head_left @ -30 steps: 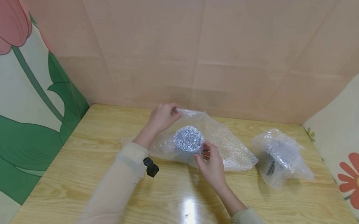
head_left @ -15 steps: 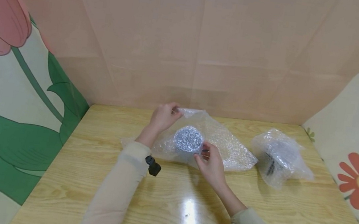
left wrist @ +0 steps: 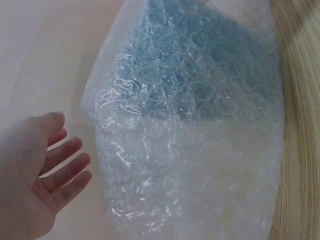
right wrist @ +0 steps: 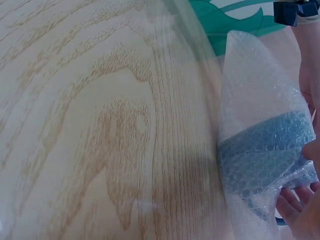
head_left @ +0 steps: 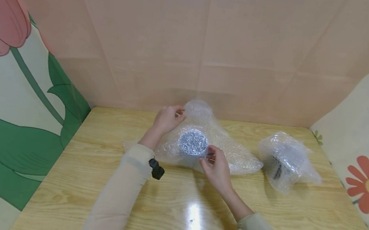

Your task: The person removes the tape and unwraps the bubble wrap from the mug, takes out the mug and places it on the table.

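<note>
A blue, round, cup-shaped item (head_left: 193, 142) stands on the table, wrapped in a large sheet of bubble wrap (head_left: 237, 158). Its blue side shows through the wrap in both wrist views. My right hand (head_left: 217, 169) grips its right side, thumb in front and fingers curled behind near a dark curved piece (right wrist: 281, 221). At the back left, my left hand (head_left: 168, 120) hovers beside a raised flap of the wrap (head_left: 200, 109). Its fingers (left wrist: 67, 170) are loosely bent, apart from the wrap and holding nothing.
A second bubble-wrapped bundle (head_left: 285, 161), with something dark inside, sits to the right. The wooden table (head_left: 96, 184) ends at a pinkish wall covering (head_left: 144, 50) behind. Floral panels stand at both sides, and a light reflection (head_left: 194, 224) lies near the front.
My left hand has let go of the wrap's back edge, and that flap has sprung upward. The right hand and the blue item have stayed in place.
</note>
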Available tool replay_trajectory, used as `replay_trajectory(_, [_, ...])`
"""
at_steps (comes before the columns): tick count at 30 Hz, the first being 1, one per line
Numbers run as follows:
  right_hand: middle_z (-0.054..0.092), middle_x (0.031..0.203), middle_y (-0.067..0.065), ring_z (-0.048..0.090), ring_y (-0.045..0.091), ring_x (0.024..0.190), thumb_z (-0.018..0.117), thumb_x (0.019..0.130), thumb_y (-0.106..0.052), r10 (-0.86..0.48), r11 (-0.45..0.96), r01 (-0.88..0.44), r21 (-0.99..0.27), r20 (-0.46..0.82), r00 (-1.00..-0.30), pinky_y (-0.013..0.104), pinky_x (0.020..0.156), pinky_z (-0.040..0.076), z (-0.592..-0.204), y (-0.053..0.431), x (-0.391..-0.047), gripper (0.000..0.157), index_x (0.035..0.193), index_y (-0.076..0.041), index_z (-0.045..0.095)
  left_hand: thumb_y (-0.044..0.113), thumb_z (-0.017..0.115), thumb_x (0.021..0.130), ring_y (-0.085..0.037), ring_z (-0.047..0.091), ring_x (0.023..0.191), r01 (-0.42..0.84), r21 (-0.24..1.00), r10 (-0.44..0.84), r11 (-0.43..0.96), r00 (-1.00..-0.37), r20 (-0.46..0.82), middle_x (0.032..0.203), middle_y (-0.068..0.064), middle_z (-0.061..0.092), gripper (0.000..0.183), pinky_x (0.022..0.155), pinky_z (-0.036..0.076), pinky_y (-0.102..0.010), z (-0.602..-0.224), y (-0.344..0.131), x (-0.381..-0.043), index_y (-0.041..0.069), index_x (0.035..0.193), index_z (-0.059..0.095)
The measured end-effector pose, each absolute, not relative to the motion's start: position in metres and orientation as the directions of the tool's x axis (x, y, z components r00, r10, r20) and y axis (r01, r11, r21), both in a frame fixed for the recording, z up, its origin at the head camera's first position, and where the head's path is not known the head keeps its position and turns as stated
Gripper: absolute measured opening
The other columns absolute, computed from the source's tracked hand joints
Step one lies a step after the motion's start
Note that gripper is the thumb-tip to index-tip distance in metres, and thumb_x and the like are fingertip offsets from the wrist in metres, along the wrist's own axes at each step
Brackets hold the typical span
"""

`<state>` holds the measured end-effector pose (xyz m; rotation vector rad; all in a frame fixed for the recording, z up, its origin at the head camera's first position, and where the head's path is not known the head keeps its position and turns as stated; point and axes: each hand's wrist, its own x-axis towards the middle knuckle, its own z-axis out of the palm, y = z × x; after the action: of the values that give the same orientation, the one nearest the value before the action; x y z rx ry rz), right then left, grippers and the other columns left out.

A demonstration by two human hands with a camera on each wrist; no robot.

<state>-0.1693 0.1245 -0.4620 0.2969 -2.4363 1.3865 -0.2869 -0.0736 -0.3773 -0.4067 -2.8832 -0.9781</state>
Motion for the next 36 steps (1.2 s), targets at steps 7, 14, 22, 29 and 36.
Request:
replay_trajectory(7, [0.056, 0.107, 0.018, 0.060, 0.030, 0.092, 0.065, 0.082, -0.003, -0.030, 0.480, -0.319, -0.817, 0.348, -0.937, 0.040, 0.080, 0.054, -0.462, 0.126, -0.170, 0.043, 0.120, 0.005, 0.048, 0.032, 0.058, 0.090, -0.020, 0.061, 0.099, 0.266, 0.582, 0.228, 0.769, -0.964, 0.140, 0.111, -0.003, 0.065, 0.034, 0.084, 0.050, -0.033, -0.379, -0.077, -0.286, 0.014, 0.119, 0.059])
replay_trajectory(14, [0.059, 0.105, 0.016, 0.062, 0.028, 0.090, 0.059, 0.089, -0.010, 0.004, 0.514, -0.286, -0.809, 0.336, -0.942, 0.037, 0.076, 0.055, -0.460, 0.128, -0.171, 0.031, 0.117, 0.002, 0.053, 0.035, 0.057, 0.090, -0.019, 0.060, 0.099, 0.271, 0.581, 0.240, 0.768, -0.962, 0.132, 0.112, -0.002, 0.064, 0.037, 0.084, 0.050, -0.034, -0.380, -0.083, -0.284, 0.014, 0.120, 0.059])
replay_trajectory(22, [0.066, 0.093, 0.014, 0.065, 0.025, 0.081, 0.058, 0.088, -0.008, 0.027, 0.562, -0.316, -0.764, 0.399, -0.916, 0.035, 0.068, 0.055, -0.454, 0.131, -0.178, 0.018, 0.103, 0.002, 0.061, 0.031, 0.058, 0.090, -0.019, 0.059, 0.102, 0.268, 0.584, 0.244, 0.766, -0.962, 0.122, 0.114, -0.001, 0.063, 0.034, 0.086, 0.049, -0.034, -0.379, -0.093, -0.279, 0.015, 0.120, 0.059])
replay_trajectory(29, [0.067, 0.083, 0.009, 0.064, 0.020, 0.073, 0.064, 0.083, -0.009, 0.030, 0.603, -0.297, -0.740, 0.393, -0.919, 0.030, 0.064, 0.054, -0.450, 0.132, -0.184, 0.015, 0.096, -0.001, 0.063, 0.024, 0.059, 0.089, -0.024, 0.059, 0.103, 0.289, 0.600, 0.270, 0.746, -0.955, 0.124, 0.116, -0.005, 0.062, 0.032, 0.087, 0.049, -0.036, -0.379, -0.100, -0.276, 0.013, 0.119, 0.059])
replay_trajectory(36, [0.066, 0.084, 0.009, 0.063, 0.019, 0.074, 0.066, 0.081, -0.008, 0.039, 0.606, -0.294, -0.739, 0.397, -0.917, 0.029, 0.062, 0.053, -0.448, 0.132, -0.186, 0.019, 0.098, -0.001, 0.062, 0.027, 0.059, 0.089, -0.023, 0.059, 0.103, 0.300, 0.585, 0.287, 0.753, -0.951, 0.118, 0.118, -0.004, 0.062, 0.034, 0.087, 0.049, -0.036, -0.380, -0.106, -0.272, 0.012, 0.119, 0.059])
